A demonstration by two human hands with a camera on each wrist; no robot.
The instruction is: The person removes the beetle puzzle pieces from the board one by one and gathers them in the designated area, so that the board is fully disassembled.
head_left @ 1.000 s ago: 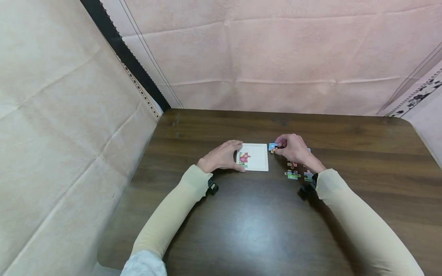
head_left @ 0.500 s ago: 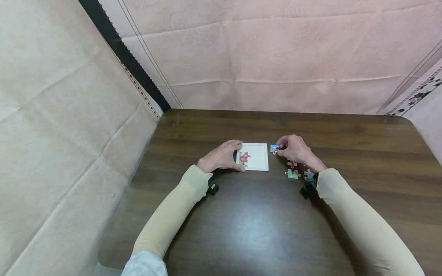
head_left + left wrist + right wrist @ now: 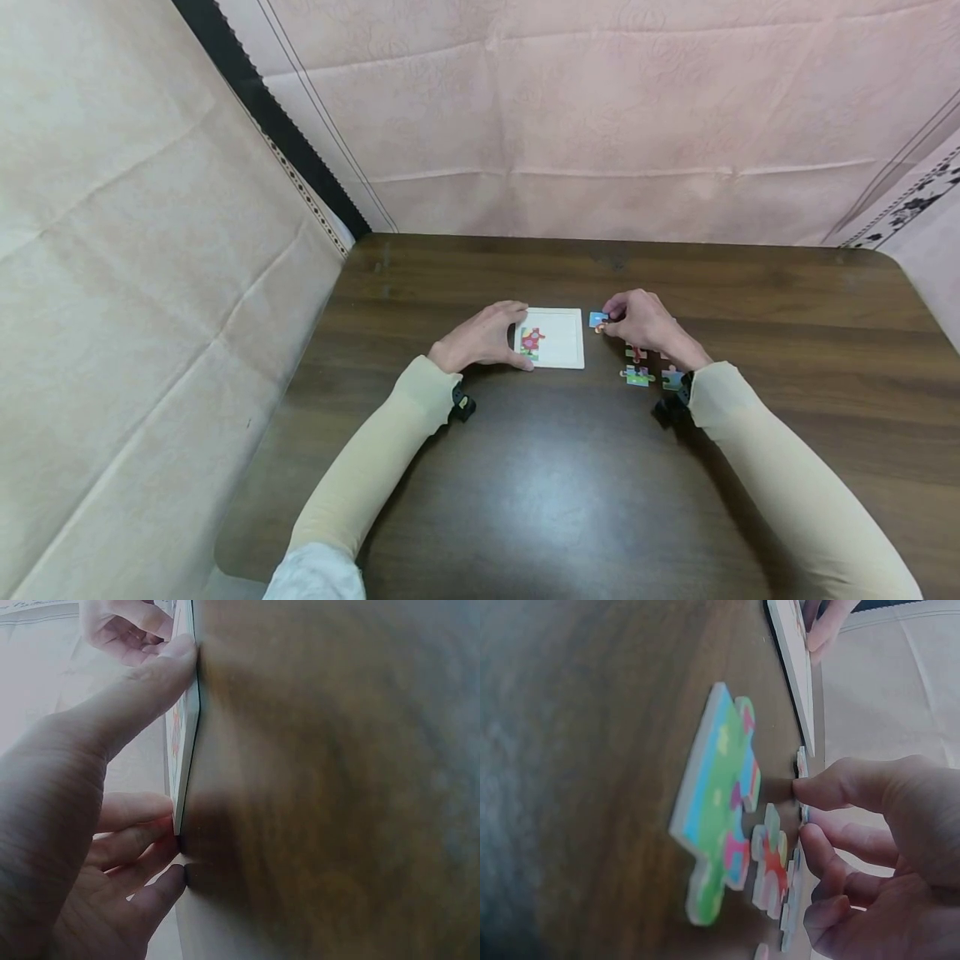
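Note:
My left hand holds a white puzzle tray at its left side, thumb on the near edge and fingers at the far corner. Inside the tray's left part lies a small red, yellow and green picture section. Just right of the tray, my right hand pinches a blue-topped jigsaw piece between thumb and fingertips, low at the tabletop. In the right wrist view, only a thin edge of that piece shows by the thumb.
Several loose jigsaw pieces lie under and beside my right wrist, including a green-edged piece, a red one and a blue-green one. Some are partly hidden. The wooden table meets pale cloth hangings behind and at left.
My right hand has shifted slightly right with the blue-topped jigsaw piece, widening the gap to the tray. My left hand stays in place on the tray.

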